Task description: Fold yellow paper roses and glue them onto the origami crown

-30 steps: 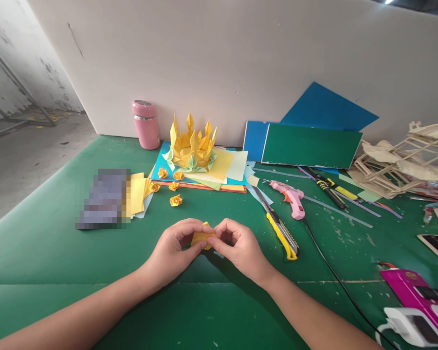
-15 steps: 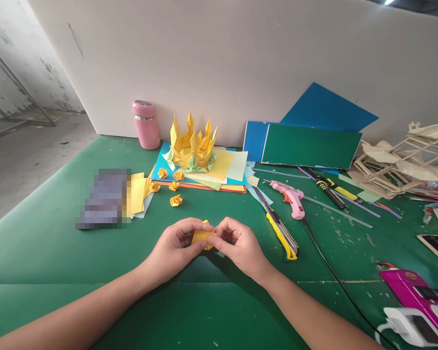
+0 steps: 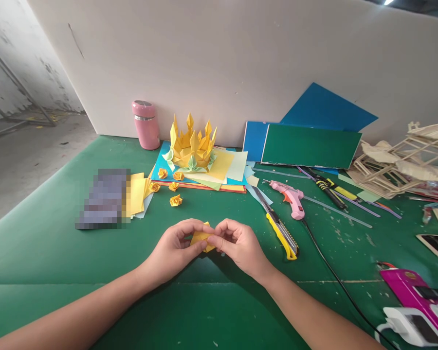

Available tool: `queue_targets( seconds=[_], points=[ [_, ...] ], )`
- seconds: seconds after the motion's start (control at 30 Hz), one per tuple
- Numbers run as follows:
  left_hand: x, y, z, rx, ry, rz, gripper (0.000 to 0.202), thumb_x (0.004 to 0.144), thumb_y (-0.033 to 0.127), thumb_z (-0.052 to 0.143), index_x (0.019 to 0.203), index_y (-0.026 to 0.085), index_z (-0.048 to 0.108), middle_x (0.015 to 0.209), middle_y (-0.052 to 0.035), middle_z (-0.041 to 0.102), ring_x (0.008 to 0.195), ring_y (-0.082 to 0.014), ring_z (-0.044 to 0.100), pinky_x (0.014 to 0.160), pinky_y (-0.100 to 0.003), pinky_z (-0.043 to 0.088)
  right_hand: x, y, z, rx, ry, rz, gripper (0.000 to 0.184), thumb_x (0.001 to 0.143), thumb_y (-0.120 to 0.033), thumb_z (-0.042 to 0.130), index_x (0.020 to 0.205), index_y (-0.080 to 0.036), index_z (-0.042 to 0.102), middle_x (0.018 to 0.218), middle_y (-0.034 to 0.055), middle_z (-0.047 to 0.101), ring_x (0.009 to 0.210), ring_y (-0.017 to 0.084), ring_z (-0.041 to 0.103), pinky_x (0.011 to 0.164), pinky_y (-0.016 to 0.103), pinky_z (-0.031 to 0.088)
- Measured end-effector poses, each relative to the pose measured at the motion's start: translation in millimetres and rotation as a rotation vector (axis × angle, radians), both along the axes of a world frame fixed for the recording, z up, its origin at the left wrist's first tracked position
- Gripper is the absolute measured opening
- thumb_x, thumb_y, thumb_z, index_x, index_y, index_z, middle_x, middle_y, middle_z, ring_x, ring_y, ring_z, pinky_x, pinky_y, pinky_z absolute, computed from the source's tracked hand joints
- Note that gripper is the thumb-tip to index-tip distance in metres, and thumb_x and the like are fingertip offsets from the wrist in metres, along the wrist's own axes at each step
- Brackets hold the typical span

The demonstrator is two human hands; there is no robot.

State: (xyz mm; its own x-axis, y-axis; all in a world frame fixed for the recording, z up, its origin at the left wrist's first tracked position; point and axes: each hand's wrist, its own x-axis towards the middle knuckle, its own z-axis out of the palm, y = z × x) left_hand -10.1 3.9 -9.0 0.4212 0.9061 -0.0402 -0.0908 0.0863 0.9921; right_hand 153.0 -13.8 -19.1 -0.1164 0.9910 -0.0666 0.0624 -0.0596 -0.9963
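A small folded piece of yellow paper (image 3: 200, 237) is pinched between my two hands, just above the green table. My left hand (image 3: 178, 245) closes on its left side with thumb and fingers. My right hand (image 3: 239, 245) grips the right edge, thumb in front; its fingertips partly cover the paper. Beyond my hands lie several small yellow folded paper roses, the nearest rose (image 3: 175, 200) on the bare table. Behind them a yellow paper crown-like lotus (image 3: 192, 148) with pale green leaves stands on stacked coloured sheets (image 3: 237, 167).
To the right lie a yellow utility knife (image 3: 282, 236) with its blade out, a pink glue gun (image 3: 291, 197) with a black cord, and pliers (image 3: 330, 189). A pink flask (image 3: 146, 125) stands at the back. A magenta power strip (image 3: 409, 287) sits at the lower right.
The yellow paper has shifted and tilted very slightly between my fingertips. Both hands keep nearly the same place and grip.
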Motion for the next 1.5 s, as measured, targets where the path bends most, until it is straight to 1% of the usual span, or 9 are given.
queue_targets(
  seconds=[0.13, 0.27, 0.4, 0.63, 0.8, 0.93, 1.2, 1.37, 1.5],
  points=[
    [0.1, 1.7, 0.4, -0.132, -0.018, 0.048, 0.026, 0.062, 0.029, 0.080, 0.082, 0.017, 0.070, 0.083, -0.0016, 0.067, 0.074, -0.0154, 0.064, 0.072, -0.029, 0.054, 1.1, -0.5, -0.5, -0.005, 0.045, 0.026, 0.041, 0.070, -0.059, 0.065, 0.068, -0.019, 0.053, 0.059, -0.0023, 0.058, 0.052, 0.010, 0.051, 0.052, 0.024, 0.043],
    [-1.1, 2.6, 2.0, -0.330, -0.105, 0.079, 0.038, 0.064, 0.030, 0.079, 0.096, 0.015, 0.065, 0.075, -0.0016, 0.073, 0.069, -0.0156, 0.067, 0.074, -0.031, 0.053, 1.6, -1.8, -1.6, 0.055, 0.002, 0.093, 0.046, 0.080, -0.062, 0.050, 0.068, -0.018, 0.055, 0.062, 0.0007, 0.060, 0.056, 0.011, 0.053, 0.056, 0.025, 0.044],
    [-0.3, 0.0, 3.1, -0.392, -0.137, 0.109, 0.044, 0.063, 0.030, 0.081, 0.100, 0.015, 0.063, 0.075, -0.0029, 0.074, 0.064, -0.0157, 0.068, 0.071, -0.031, 0.054, -0.6, -4.5, -0.2, 0.079, -0.101, 0.114, 0.040, 0.079, -0.055, 0.056, 0.064, -0.018, 0.056, 0.061, 0.0007, 0.060, 0.055, 0.011, 0.052, 0.055, 0.024, 0.042],
    [4.9, -3.9, 5.6, -0.340, -0.132, 0.153, 0.042, 0.058, 0.030, 0.084, 0.092, 0.014, 0.066, 0.076, -0.0024, 0.074, 0.068, -0.0161, 0.068, 0.072, -0.029, 0.054, -1.5, -5.8, 4.5, 0.070, -0.103, 0.116, 0.031, 0.078, -0.043, 0.057, 0.060, -0.019, 0.047, 0.057, -0.0020, 0.053, 0.054, 0.011, 0.047, 0.053, 0.024, 0.038],
    [5.2, -2.6, 8.0, -0.329, -0.141, 0.106, 0.044, 0.057, 0.032, 0.083, 0.092, 0.014, 0.065, 0.071, -0.0032, 0.074, 0.061, -0.0180, 0.068, 0.067, -0.033, 0.055, 0.3, -4.8, 3.9, 0.028, 0.018, 0.165, 0.032, 0.077, -0.048, 0.056, 0.063, -0.019, 0.049, 0.059, -0.0024, 0.051, 0.057, 0.012, 0.047, 0.057, 0.025, 0.038],
    [2.4, -1.2, 7.4, -0.345, -0.152, 0.093, 0.043, 0.061, 0.029, 0.082, 0.096, 0.013, 0.064, 0.070, -0.0035, 0.075, 0.062, -0.0169, 0.068, 0.069, -0.031, 0.054, 1.7, -5.4, 4.0, 0.007, 0.074, 0.192, 0.038, 0.080, -0.053, 0.050, 0.066, -0.018, 0.054, 0.060, -0.0008, 0.052, 0.059, 0.012, 0.048, 0.060, 0.026, 0.040],
    [1.9, -2.3, 6.9, -0.279, -0.135, 0.037, 0.034, 0.063, 0.028, 0.081, 0.090, 0.015, 0.064, 0.071, -0.0005, 0.073, 0.061, -0.0154, 0.068, 0.066, -0.029, 0.053, -0.5, -7.1, 4.1, 0.095, -0.091, 0.157, 0.050, 0.079, -0.064, 0.050, 0.059, -0.019, 0.050, 0.056, -0.0014, 0.052, 0.054, 0.011, 0.048, 0.054, 0.024, 0.040],
    [1.4, -1.3, 9.6, -0.255, -0.144, -0.035, 0.031, 0.066, 0.029, 0.078, 0.090, 0.015, 0.063, 0.064, -0.0008, 0.071, 0.058, -0.0175, 0.067, 0.064, -0.032, 0.053, -2.0, -7.1, 4.8, 0.079, -0.053, 0.173, 0.056, 0.085, -0.065, 0.036, 0.057, -0.020, 0.051, 0.053, 0.0001, 0.054, 0.053, 0.012, 0.051, 0.057, 0.026, 0.044],
    [0.2, 0.0, 7.6, -0.268, -0.146, -0.010, 0.037, 0.067, 0.027, 0.078, 0.097, 0.015, 0.061, 0.069, -0.0017, 0.072, 0.063, -0.0171, 0.067, 0.067, -0.031, 0.053, -0.5, -6.9, 3.8, 0.082, -0.029, 0.174, 0.056, 0.087, -0.065, 0.034, 0.061, -0.020, 0.052, 0.055, 0.0005, 0.054, 0.055, 0.013, 0.051, 0.058, 0.026, 0.044]
  ],
)
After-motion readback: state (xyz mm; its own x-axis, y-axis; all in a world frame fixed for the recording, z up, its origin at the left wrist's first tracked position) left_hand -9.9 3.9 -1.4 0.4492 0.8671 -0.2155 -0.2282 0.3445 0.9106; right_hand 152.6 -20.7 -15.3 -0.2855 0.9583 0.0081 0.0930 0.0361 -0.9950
